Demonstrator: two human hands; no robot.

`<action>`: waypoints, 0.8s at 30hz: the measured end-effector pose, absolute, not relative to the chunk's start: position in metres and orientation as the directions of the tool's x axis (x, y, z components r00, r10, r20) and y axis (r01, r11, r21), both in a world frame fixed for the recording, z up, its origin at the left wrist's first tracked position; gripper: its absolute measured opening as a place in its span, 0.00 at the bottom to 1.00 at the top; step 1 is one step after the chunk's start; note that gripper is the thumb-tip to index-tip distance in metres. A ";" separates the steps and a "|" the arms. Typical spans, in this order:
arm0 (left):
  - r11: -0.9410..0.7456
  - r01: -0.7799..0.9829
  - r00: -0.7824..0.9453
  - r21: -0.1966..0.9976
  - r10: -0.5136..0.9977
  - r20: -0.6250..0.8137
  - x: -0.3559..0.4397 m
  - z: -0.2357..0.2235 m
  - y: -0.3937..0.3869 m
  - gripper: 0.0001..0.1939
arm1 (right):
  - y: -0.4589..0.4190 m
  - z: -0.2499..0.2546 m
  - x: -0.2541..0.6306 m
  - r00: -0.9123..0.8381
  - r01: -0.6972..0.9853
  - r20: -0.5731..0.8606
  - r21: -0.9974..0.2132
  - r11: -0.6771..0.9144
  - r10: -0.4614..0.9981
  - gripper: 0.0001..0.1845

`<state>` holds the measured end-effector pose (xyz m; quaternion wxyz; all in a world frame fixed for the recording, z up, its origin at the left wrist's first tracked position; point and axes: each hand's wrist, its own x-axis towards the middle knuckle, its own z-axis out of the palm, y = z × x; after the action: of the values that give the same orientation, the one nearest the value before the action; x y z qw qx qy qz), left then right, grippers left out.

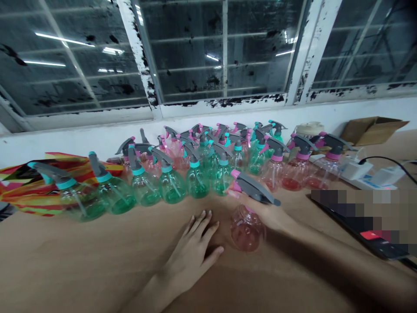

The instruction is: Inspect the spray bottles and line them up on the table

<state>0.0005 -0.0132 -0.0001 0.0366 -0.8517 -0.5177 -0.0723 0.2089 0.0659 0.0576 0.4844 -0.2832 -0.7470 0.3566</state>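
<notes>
My right hand (260, 208) is closed round the neck of a pink spray bottle (247, 232), just below its grey and pink trigger head. The bottle is tilted, its round base turned towards me, and whether it touches the table cannot be made out. To its left, my left hand (193, 248) lies flat on the wooden table (114, 261) with fingers spread and nothing in it. Beyond both hands stands a row of clear green spray bottles (172, 187) with turquoise collars. Several pink spray bottles (298, 174) stand at the right end of that row.
More spray bottles crowd behind the front row, against the wall. A colourful plastic bag (29, 187) lies at the left. On the right are a power strip with white chargers (356, 168), a phone-like dark device (352, 230) and an open cardboard box (371, 130).
</notes>
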 end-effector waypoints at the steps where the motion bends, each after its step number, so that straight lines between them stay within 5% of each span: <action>1: -0.460 0.888 0.453 0.011 0.877 0.162 0.001 0.000 -0.013 0.27 | 0.066 0.059 0.209 -0.399 0.041 0.517 -0.815 0.578 0.758 0.07; 24: -0.467 0.884 0.461 0.008 0.874 0.154 0.001 0.004 -0.013 0.27 | 0.067 0.057 0.210 -0.417 0.002 0.463 -0.860 0.510 0.782 0.09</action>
<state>0.0011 -0.0135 0.0036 0.0365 -0.8538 -0.5147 -0.0685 0.2098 0.0670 0.0569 0.4689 -0.2679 -0.7315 0.4162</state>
